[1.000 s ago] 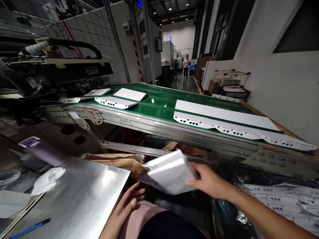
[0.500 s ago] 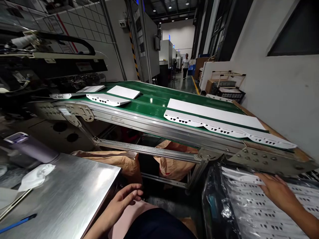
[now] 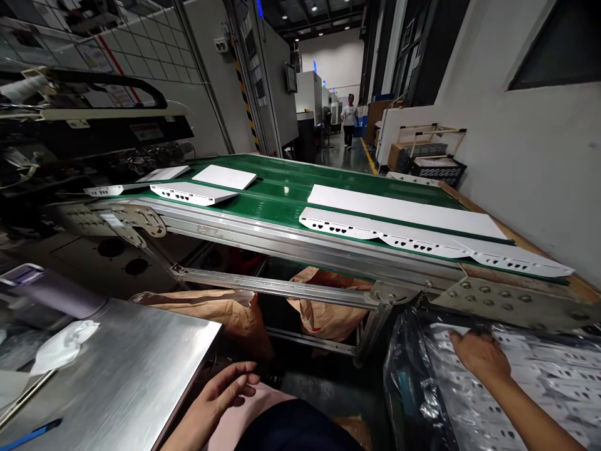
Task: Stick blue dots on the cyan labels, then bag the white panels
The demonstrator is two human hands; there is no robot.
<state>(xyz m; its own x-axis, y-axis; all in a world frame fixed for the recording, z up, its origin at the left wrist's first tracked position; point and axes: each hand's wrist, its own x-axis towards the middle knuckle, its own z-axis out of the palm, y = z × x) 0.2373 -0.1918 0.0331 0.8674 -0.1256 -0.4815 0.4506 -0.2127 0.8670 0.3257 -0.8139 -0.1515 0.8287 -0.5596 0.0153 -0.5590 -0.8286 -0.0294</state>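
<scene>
My right hand (image 3: 483, 360) lies on the far end of a row of white plastic housings (image 3: 469, 401) packed in a box lined with clear plastic film (image 3: 406, 369). Its fingers are spread and bent down onto the housings, fingertips partly hidden. My left hand (image 3: 225, 391) hangs over my lap, fingers loosely curled and apart, holding nothing. In front, a green conveyor belt (image 3: 272, 203) carries several white housings with port cutouts, such as the near one (image 3: 338, 224) at the middle and another (image 3: 192, 193) at the left.
A metal table (image 3: 141, 351) stands at the left with a purple bottle (image 3: 56, 291), a crumpled white cloth (image 3: 66, 347) and a blue pen-like tool (image 3: 32, 433). Brown paper bags (image 3: 328, 307) sit under the conveyor. A machine (image 3: 94, 128) flanks the belt; a person (image 3: 349, 119) walks far back.
My right hand has moved left along the packed housings, its fingers now bent down on them. My left hand stays over my lap. The view has shifted slightly; the distant person appears nearer.
</scene>
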